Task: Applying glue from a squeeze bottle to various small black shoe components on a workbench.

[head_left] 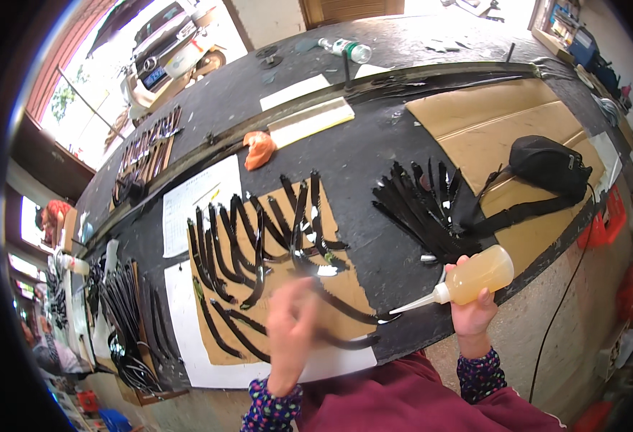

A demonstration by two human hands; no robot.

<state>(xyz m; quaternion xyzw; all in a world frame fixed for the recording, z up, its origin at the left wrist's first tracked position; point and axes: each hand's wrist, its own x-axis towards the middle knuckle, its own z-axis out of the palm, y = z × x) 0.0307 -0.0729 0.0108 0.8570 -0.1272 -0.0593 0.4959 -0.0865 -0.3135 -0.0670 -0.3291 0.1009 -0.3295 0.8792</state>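
My right hand (472, 314) is wrapped round a squeeze bottle (483, 275) of cloudy yellowish liquid. The bottle lies tilted, its long white nozzle pointing left, the tip close to the end of a curved black strip (351, 308) with a whitish spot there. Smeared by motion, my left hand (291, 327) is over the near part of a cardboard sheet (298, 277); its fingers are too blurred to read. Beside it, a blurred black strip (349, 341) stretches to the right. Several glossy black strips (219, 248) lie in a row on the cardboard.
Right of the cardboard sits a bundle of black strips (418, 209), beside a black waist bag (549, 167) on a larger cardboard piece (485, 119). Beyond are an orange crumpled piece (259, 149), printed paper (200, 209), a long bar (403, 81) and a plastic bottle (352, 50). More strips (123, 306) lie left.
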